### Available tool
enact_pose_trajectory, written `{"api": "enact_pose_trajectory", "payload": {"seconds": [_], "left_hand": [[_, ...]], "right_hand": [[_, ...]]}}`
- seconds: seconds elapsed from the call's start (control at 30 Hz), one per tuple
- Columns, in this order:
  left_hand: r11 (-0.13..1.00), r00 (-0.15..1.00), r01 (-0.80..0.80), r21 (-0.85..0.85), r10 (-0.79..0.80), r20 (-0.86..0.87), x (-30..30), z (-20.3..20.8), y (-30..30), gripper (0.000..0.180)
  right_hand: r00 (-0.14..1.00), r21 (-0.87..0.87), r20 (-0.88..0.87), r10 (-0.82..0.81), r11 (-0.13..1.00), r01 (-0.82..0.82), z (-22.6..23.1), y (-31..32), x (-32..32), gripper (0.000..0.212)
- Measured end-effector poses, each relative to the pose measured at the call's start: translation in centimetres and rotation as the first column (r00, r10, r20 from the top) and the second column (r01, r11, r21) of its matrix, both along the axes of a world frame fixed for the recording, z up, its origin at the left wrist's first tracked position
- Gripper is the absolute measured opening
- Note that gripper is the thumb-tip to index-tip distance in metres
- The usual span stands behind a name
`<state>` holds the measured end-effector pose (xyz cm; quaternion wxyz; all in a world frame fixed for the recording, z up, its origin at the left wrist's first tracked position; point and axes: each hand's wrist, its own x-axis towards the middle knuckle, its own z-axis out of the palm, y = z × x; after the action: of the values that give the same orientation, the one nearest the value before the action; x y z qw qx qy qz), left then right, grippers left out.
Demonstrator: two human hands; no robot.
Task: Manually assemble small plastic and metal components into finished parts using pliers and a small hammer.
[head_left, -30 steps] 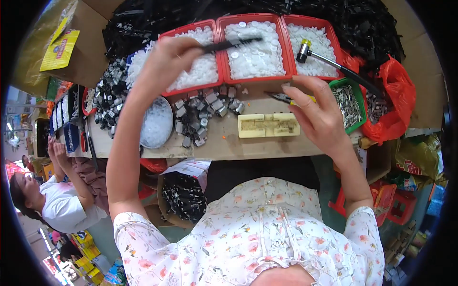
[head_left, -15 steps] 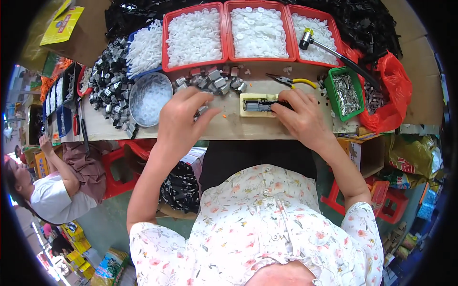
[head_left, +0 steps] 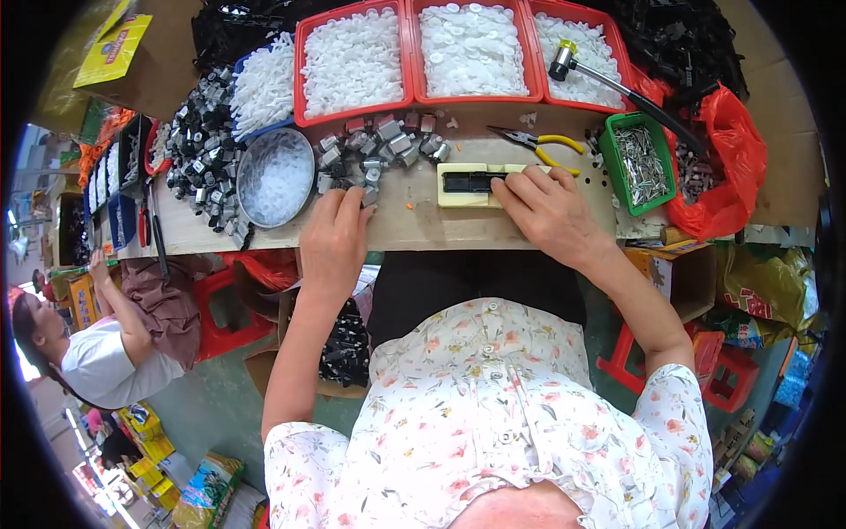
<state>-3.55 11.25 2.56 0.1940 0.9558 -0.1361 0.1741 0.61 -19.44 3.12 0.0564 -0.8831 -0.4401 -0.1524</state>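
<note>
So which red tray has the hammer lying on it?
The right-hand red tray: the hammer rests its head there. The middle tray and left tray hold only white pieces.

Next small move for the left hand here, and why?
Probably pick one small grey metal part from the loose pile just ahead of the left hand. Its fingertips already rest at the pile's near edge, while the right hand steadies the cream block with a black piece seated in its slot. Whether the left hand already pinches one is hidden.
</note>
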Motion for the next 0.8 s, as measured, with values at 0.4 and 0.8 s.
{"api": "enact_pose_trajectory", "payload": {"seconds": [0.4,0.8], "left_hand": [[0.966,0.995,0.006,-0.259,-0.031,-0.090,0.6,-1.4,0.7,0.022],[0.751,0.983,-0.009,-0.660,-0.114,-0.143,1.3,-1.1,-0.7,0.031]], "right_hand": [[0.985,0.297,-0.159,0.071,0.955,-0.021,0.9,5.9,0.7,0.030],[0.924,0.506,-0.310,0.223,0.862,-0.038,-0.1,10.7,3.4,0.026]]}}
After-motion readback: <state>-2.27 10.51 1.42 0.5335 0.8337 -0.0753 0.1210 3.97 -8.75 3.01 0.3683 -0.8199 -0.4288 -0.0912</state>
